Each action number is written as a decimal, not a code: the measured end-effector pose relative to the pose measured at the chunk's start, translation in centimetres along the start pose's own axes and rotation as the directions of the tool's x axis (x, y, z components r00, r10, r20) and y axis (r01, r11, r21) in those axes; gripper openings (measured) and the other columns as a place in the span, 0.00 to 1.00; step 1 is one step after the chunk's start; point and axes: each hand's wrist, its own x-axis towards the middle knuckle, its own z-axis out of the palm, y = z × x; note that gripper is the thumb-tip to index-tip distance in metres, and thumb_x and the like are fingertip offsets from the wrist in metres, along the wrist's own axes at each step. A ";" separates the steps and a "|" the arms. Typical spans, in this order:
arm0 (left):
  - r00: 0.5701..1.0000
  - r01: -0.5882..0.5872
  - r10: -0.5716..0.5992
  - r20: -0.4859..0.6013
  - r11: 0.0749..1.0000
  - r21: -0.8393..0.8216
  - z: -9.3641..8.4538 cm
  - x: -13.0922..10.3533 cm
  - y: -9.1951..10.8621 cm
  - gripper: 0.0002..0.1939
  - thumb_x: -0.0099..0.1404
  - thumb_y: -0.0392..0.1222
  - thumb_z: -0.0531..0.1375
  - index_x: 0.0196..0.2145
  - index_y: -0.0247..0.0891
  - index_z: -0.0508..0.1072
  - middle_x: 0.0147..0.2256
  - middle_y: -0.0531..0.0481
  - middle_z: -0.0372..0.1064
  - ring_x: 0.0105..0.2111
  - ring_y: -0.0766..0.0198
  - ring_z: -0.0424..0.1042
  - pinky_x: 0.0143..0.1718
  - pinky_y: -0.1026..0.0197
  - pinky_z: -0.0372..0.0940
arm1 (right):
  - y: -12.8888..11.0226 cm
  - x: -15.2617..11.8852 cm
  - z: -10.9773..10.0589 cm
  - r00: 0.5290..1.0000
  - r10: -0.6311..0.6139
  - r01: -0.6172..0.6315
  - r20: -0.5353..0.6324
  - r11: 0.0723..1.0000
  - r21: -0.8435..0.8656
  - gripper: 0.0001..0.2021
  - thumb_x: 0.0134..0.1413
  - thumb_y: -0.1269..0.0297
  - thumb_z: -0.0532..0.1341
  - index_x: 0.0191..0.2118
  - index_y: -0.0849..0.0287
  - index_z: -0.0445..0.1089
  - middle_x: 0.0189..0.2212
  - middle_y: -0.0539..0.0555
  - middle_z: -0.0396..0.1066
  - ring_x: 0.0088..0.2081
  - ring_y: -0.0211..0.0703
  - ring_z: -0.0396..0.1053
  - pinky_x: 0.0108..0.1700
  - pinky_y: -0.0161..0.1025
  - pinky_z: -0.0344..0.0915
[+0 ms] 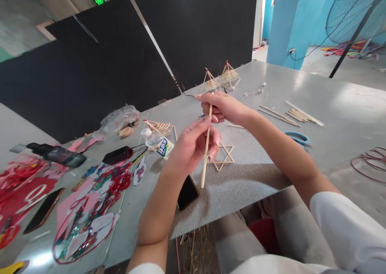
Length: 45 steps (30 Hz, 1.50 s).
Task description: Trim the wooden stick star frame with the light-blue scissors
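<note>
A thin wooden stick (206, 161) is held up over the table, slanting from top to bottom. My left hand (193, 143) pinches it around its middle between thumb and fingers. Above that, my right hand (221, 107) has its fingers closed around the stick's upper end. Below and behind the hands, a six-pointed star of sticks (227, 161) lies flat on the table, partly hidden by my left hand. A clear glue bottle (158, 143) with a white cap leans just left of my left hand, by a stick pyramid frame (161, 127).
Two more stick pyramids (229, 75) stand at the back. Loose sticks (298, 115) and blue-handled scissors (297, 137) lie to the right. A phone (187, 193) rests under my left forearm. Red ribbons (120, 185), a black case (117, 155) and another phone (44, 210) crowd the left.
</note>
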 end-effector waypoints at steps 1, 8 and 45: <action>1.000 -0.008 0.008 0.005 1.000 0.028 -0.2 0.0 -0.2 0.15 0.75 0.53 0.69 0.45 0.40 0.74 0.25 0.57 0.71 0.17 0.69 0.66 0.17 0.65 0.63 | 0.1 -0.1 -0.1 0.999 -0.038 0.038 0.003 0.999 -0.033 0.35 0.83 0.62 0.54 0.16 0.55 0.52 0.10 0.44 0.53 0.15 0.28 0.47 0.17 0.27 0.48; 0.922 -0.290 0.386 -0.027 0.735 0.613 -1.4 -0.3 -0.9 0.16 0.82 0.55 0.63 0.48 0.39 0.80 0.26 0.57 0.58 0.22 0.71 0.54 0.21 0.63 0.49 | -0.6 -2.1 -0.5 0.919 -0.394 0.368 -0.013 0.870 -0.327 0.39 0.78 0.40 0.62 0.16 0.53 0.52 0.13 0.42 0.48 0.19 0.30 0.54 0.24 0.30 0.58; 0.777 -0.506 0.555 0.297 0.270 0.819 0.0 -4.0 0.4 0.07 0.83 0.40 0.60 0.48 0.41 0.80 0.24 0.58 0.61 0.20 0.72 0.54 0.22 0.67 0.51 | -4.2 -6.8 0.3 0.910 -0.148 0.267 0.387 0.924 -0.273 0.35 0.83 0.47 0.59 0.19 0.55 0.58 0.15 0.44 0.58 0.20 0.30 0.58 0.26 0.33 0.60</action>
